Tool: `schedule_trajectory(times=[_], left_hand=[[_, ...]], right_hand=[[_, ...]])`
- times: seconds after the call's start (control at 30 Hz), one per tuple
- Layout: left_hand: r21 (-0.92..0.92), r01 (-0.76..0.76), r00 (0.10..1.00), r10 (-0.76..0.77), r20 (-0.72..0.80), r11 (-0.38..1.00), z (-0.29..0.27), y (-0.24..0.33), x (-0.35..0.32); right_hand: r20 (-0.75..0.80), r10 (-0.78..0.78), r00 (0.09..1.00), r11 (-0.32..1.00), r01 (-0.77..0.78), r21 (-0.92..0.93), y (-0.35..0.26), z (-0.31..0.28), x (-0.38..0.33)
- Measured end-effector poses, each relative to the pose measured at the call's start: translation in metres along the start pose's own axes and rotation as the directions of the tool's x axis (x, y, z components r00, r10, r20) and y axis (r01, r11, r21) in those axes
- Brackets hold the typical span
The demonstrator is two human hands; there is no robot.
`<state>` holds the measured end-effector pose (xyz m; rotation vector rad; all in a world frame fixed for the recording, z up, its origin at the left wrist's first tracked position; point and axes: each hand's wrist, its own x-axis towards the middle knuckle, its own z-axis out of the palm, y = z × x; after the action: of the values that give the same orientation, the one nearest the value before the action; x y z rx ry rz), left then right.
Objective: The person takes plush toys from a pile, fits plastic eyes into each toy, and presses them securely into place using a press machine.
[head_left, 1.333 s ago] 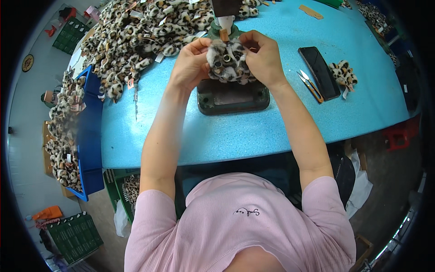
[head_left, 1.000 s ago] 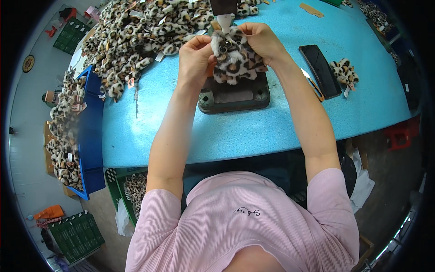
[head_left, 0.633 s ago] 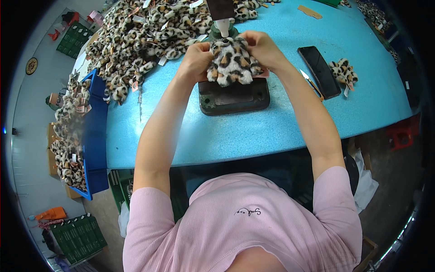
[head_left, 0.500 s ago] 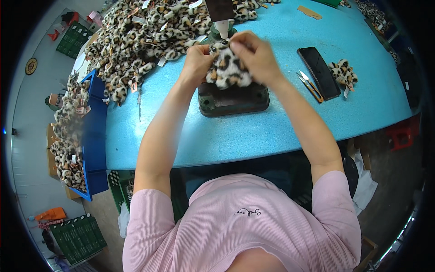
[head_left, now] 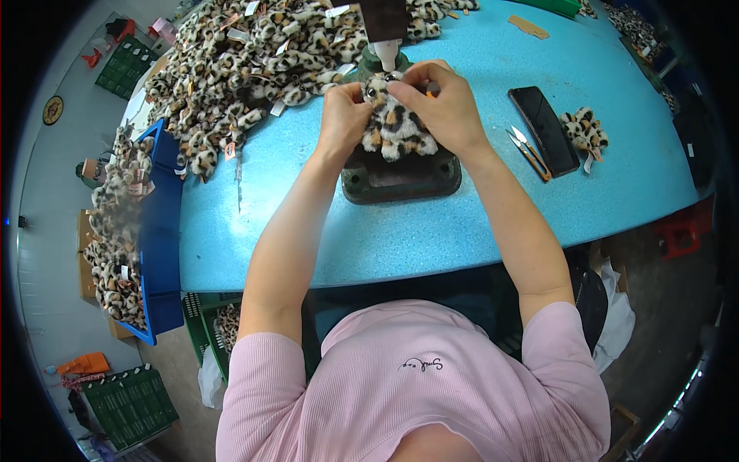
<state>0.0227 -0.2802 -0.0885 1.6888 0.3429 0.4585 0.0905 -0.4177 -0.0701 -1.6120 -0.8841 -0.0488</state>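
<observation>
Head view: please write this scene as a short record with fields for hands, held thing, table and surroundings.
left hand: left hand grips the left side of the leopard plush piece
right hand: right hand pinches the top of the same piece
under the piece: dark machine base, with a nozzle just above the piece
table: blue table
right side: black phone, small snips, one plush piece
left side: plush pile, blue bin with more plush
</observation>
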Motion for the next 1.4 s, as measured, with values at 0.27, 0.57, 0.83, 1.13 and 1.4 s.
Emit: schedule_trajectory(times=[0.27, 0.57, 0.83, 1.13, 1.4], left_hand=[[0.025, -0.033, 0.999, 0.034, -0.039, 0.999, 0.002, -0.001, -0.001], [0.076, -0.036, 0.999, 0.038, -0.031, 0.996, 0.003, -0.003, 0.001], [0.058, -0.039, 0.999, 0.041, -0.034, 0.998, 0.003, -0.002, -0.002], [0.115, -0.048, 0.998, 0.053, -0.041, 0.992, 0.003, -0.004, 0.001], [0.065, -0.021, 0.999, 0.023, -0.038, 0.998, 0.003, -0.003, 0.000]], right_hand=[[0.009, -0.096, 0.995, 0.986, 0.096, -0.135, 0.015, 0.009, 0.013], [0.362, 0.056, 0.931, 0.996, -0.074, 0.038, 0.028, -0.005, 0.052], [0.087, 0.134, 0.987, 0.981, -0.144, 0.131, 0.010, 0.001, 0.010], [0.256, -0.090, 0.963, 0.984, 0.126, -0.129, 0.014, -0.002, 0.036], [0.284, -0.017, 0.959, 0.996, 0.040, -0.077, 0.013, -0.005, 0.034]])
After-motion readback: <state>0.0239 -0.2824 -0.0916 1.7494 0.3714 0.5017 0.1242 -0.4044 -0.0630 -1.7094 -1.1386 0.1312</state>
